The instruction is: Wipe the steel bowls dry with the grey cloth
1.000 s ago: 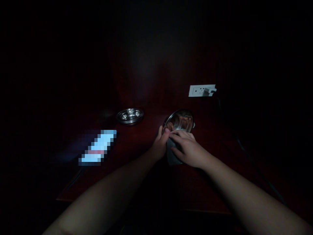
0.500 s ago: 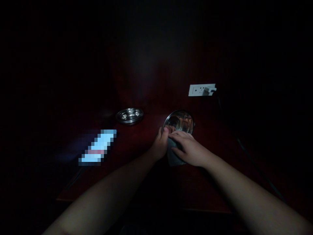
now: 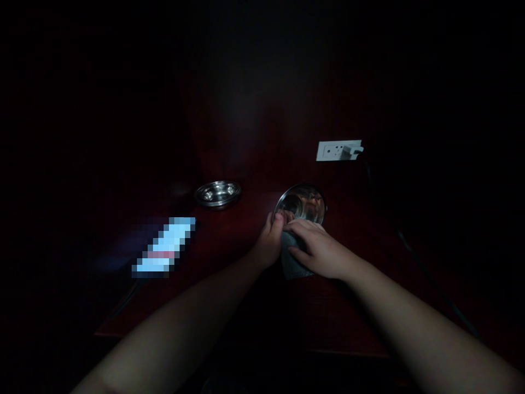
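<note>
A shiny steel bowl is tilted with its mouth toward me. My left hand grips its left side, the thumb near the rim. A dark grey-green cloth hangs over the bowl's near edge. My right hand presses the cloth against that edge, its fingertips reaching inside the bowl and partly hidden. Farther left, a second shiny steel bowl, shallow in look, stands upright on the table, apart from both hands.
A lit phone-like screen, blurred into blocks, lies at left on the dark red table. A white wall socket with a plug is behind. A cable runs along the right. Surroundings are very dark.
Almost nothing differs. My right hand and the cloth have shifted very slightly at the bowl's near edge; the left hand keeps its hold.
</note>
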Tool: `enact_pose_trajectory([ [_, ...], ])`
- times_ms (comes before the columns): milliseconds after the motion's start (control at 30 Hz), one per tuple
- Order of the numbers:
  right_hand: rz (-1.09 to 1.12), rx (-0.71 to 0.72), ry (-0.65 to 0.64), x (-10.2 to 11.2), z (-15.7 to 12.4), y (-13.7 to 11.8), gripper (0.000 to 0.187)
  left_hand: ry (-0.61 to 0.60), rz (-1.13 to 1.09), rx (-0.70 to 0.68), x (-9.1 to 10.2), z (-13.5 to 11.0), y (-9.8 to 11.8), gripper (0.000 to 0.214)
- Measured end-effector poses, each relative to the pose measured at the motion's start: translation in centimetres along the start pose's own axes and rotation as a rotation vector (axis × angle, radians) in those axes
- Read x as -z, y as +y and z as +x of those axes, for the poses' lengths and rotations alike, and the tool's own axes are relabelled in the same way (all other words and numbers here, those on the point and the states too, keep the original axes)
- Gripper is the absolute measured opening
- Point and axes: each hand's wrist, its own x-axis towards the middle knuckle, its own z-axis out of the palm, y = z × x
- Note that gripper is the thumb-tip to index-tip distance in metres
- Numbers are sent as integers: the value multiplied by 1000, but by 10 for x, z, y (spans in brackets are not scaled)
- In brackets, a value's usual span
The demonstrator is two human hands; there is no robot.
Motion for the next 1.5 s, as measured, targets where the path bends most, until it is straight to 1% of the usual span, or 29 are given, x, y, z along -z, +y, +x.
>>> enact_pose_trajectory([
  [167, 2, 7, -7, 0, 0, 1, 38, 1, 11, 15, 1, 1, -2, 57],
  [267, 2, 3, -8, -1, 1, 1, 38, 2, -14, 26, 2, 1, -4, 53],
  [400, 4, 6, 1, -1, 1, 1, 37, -62, -49, 55, 4, -1, -3, 39],
  [500, -3, 6, 4, 0, 1, 1, 37, -104, -104, 98, 6, -3, 0, 38],
  [600, -8, 12, 0, 2, 1, 1, 41, -114, -178, 118, 6, -4, 2, 38],
  [667, -11, 19, -8, 1, 0, 1, 43, -103, -223, 112, 5, -3, 2, 35],
  [767, -30, 20, -31, -1, -1, 0, 50, -34, -260, 106, 2, -2, 1, 32],
  [833, -43, 19, -43, -2, -1, -1, 54, 12, -260, 112, 1, -1, 0, 33],
  [900, -46, 19, -45, -3, -1, -2, 55, 33, -248, 118, 0, 0, 0, 35],
  [967, -43, 17, -41, -3, -1, -2, 54, 37, -236, 128, -1, 1, 1, 37],
  [1133, -13, 16, -18, -2, 1, 0, 46, 59, -217, 183, 0, 0, 3, 31],
  [1233, 5, 15, 3, -1, 1, 0, 40, 75, -209, 178, 1, -1, 3, 35],
  [1400, 4, 21, 8, 0, 1, -1, 38, 84, -144, 145, 1, -1, 4, 26],
  [1500, 0, 11, 5, 0, 0, -1, 38, 87, -124, 167, 0, -1, 6, 25],
])
